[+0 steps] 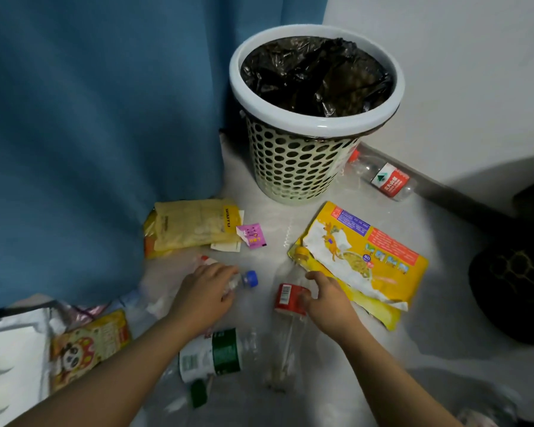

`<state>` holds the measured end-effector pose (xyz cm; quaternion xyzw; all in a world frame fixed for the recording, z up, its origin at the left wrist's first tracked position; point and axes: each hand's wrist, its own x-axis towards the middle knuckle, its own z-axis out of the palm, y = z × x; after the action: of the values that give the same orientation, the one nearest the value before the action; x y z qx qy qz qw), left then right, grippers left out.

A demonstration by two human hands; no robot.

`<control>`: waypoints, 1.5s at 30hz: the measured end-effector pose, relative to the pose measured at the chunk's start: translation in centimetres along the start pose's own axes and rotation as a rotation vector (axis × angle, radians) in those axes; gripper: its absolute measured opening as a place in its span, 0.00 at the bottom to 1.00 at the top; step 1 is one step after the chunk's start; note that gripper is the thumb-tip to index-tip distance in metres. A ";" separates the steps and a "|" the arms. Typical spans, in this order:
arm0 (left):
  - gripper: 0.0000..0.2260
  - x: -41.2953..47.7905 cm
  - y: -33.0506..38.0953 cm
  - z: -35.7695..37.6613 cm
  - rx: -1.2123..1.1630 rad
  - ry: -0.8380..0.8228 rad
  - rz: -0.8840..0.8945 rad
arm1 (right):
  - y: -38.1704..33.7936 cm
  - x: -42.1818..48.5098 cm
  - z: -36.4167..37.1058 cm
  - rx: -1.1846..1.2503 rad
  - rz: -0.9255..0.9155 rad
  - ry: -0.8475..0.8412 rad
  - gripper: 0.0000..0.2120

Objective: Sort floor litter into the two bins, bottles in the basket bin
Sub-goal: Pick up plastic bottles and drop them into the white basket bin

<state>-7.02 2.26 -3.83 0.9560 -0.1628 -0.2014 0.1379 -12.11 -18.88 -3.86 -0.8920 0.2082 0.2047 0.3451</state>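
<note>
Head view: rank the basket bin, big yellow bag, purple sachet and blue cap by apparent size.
1. basket bin
2. big yellow bag
3. purple sachet
4. blue cap, only a little smaller than the sachet; both lie at about the same distance, so the order holds.

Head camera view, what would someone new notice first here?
The perforated basket bin, with its white rim and black liner, stands at top centre beside the blue curtain. Below it, a big yellow food bag lies on the floor, right of centre. Nearer the camera, the left hand grips a blue-capped bottle while the right hand touches a red-labelled bottle.
</note>
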 end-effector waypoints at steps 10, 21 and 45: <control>0.29 1.5 0.0 1.5 0.150 -0.124 -0.023 | -0.3 1.2 1.8 0.263 0.149 -0.126 0.37; 0.28 2.3 0.3 1.6 0.129 -0.081 -0.028 | -1.0 2.2 2.6 0.409 0.183 -0.089 0.42; 0.30 -1.1 6.2 -11.1 -0.402 0.422 0.091 | -6.4 -3.7 -9.1 0.601 -0.272 0.034 0.36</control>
<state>-4.80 -0.75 8.40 0.9219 -0.1300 -0.0202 0.3643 -9.88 -20.06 7.59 -0.7734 0.1438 0.0712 0.6133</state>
